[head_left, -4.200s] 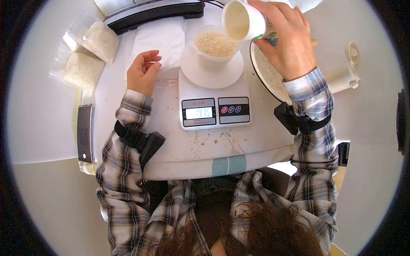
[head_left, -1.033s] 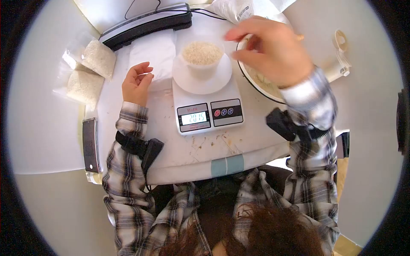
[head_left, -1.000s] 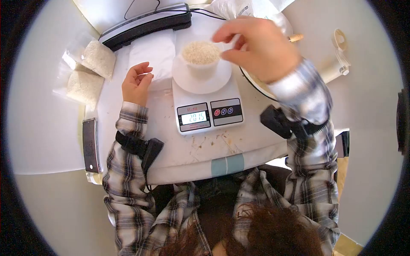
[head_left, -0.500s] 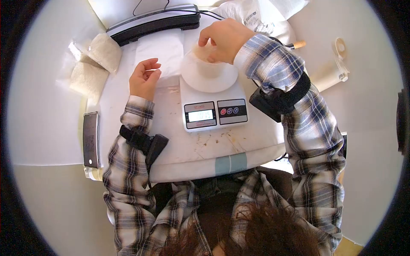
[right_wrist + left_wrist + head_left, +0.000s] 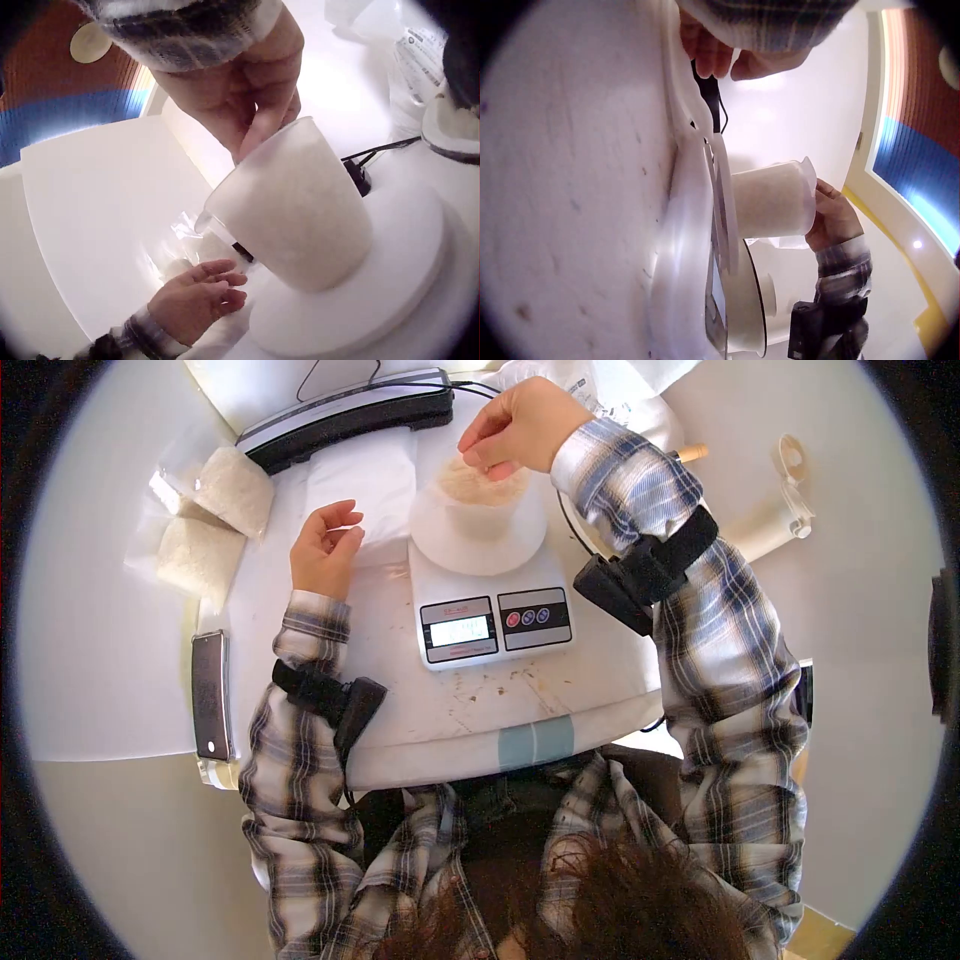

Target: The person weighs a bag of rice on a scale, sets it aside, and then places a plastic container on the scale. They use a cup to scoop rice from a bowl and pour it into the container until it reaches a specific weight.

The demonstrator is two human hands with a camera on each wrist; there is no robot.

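Observation:
A translucent cup (image 5: 480,518) filled with rice (image 5: 492,490) stands on the round plate of a white scale (image 5: 440,582); its lit display is too washed out to read. Above the rice, my right hand (image 5: 530,428) has thumb and fingertips brought together in a pinch. The right wrist view has this hand (image 5: 240,90) at the rim of the cup (image 5: 300,210), its fingertips partly hidden. My left hand (image 5: 326,555) rests beside the white sheets (image 5: 372,475), left of the scale, fingers loosely curled and holding nothing.
Two clear bags of rice (image 5: 200,550) lie at the left, above a phone (image 5: 210,695). Behind the sheets is a long black and silver device (image 5: 350,422) with a cable. A white package (image 5: 645,420) lies back right, and a pale lidded container (image 5: 765,530) at the right.
My right hand has come from the right side to over the cup, and its fingers have closed together. The white cup it held earlier is gone from it. My left hand has barely moved.

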